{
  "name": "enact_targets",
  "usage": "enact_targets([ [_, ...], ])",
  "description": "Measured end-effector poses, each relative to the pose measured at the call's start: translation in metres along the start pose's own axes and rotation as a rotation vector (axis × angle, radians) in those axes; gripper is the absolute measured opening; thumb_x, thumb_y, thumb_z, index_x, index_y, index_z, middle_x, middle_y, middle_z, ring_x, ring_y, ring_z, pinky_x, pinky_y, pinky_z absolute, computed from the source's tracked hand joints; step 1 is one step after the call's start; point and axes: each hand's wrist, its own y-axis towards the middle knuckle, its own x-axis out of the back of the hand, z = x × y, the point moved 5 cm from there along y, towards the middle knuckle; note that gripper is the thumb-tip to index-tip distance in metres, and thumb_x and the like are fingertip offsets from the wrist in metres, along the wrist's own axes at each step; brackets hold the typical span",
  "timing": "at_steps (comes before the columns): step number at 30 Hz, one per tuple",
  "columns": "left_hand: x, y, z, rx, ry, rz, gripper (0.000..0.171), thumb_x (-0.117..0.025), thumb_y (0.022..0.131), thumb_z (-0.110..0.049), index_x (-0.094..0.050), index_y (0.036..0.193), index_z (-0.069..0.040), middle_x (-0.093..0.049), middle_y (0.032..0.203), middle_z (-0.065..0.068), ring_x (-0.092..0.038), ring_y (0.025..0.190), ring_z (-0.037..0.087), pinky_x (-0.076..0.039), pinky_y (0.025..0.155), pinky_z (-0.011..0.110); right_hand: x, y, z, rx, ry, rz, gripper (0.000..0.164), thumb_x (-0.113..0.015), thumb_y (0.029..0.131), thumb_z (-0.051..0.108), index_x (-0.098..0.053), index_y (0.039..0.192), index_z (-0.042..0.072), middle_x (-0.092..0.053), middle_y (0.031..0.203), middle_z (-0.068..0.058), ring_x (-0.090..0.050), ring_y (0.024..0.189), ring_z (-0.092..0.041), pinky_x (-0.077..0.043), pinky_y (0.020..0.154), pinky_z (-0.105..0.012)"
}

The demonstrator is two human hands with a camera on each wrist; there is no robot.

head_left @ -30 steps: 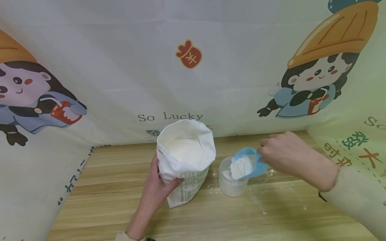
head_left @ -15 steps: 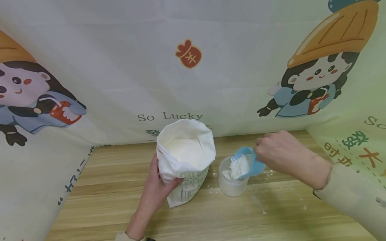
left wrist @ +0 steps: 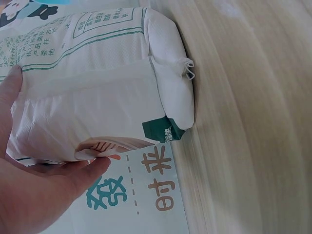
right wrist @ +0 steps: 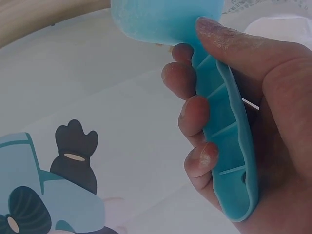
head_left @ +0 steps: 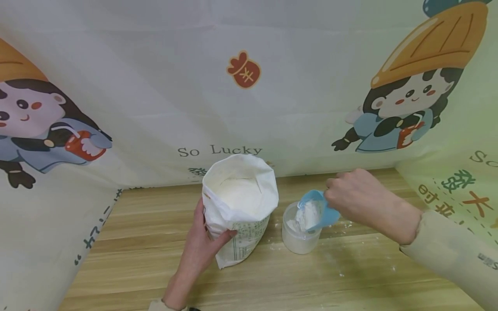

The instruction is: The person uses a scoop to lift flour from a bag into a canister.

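My left hand grips the lower left side of an open white flour bag, thumb on its printed front and fingers round the back edge. The bag stands upright with white powder inside. In the left wrist view, the bag shows green print and a stitched bottom corner. My right hand holds a light blue scoop, tilted over a clear round jar. White powder lies in the scoop's mouth, and there is powder in the jar too. In the right wrist view, fingers wrap the scoop's ribbed handle.
Specks of white powder are scattered on the wooden tabletop around the jar. A printed cloth backdrop with cartoon figures rises behind and along both sides.
My right hand has shifted slightly left and the scoop has tipped further over the jar, its powder sliding toward the lip. The left hand and the bag stay in place.
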Motion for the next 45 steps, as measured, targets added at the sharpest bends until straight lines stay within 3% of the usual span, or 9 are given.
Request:
enact_targets([
  [24,-0.001,0.000,0.000,0.008,-0.016,0.008,0.114,-0.091,0.081,-0.024,-0.014,0.166,-0.024,-0.047,0.153,0.014,-0.052,0.133,0.037,-0.045,0.106,0.060,0.002,0.003,0.007,0.013,-0.071,0.026,0.023,-0.095,0.069,0.005,-0.073,0.071,0.010,-0.062,0.067,-0.001,-0.051,0.054,-0.017,-0.044,0.043,-0.027],
  [45,-0.001,0.000,0.000,-0.001,-0.022,0.005,0.115,-0.091,0.081,-0.021,-0.013,0.166,-0.023,-0.047,0.153,0.016,-0.052,0.133,0.038,-0.045,0.107,0.060,0.006,0.003,0.012,0.051,-0.151,-0.036,0.025,-0.099,0.064,0.009,-0.074,0.071,0.006,-0.066,0.070,-0.004,-0.057,0.059,-0.020,-0.046,0.050,-0.028],
])
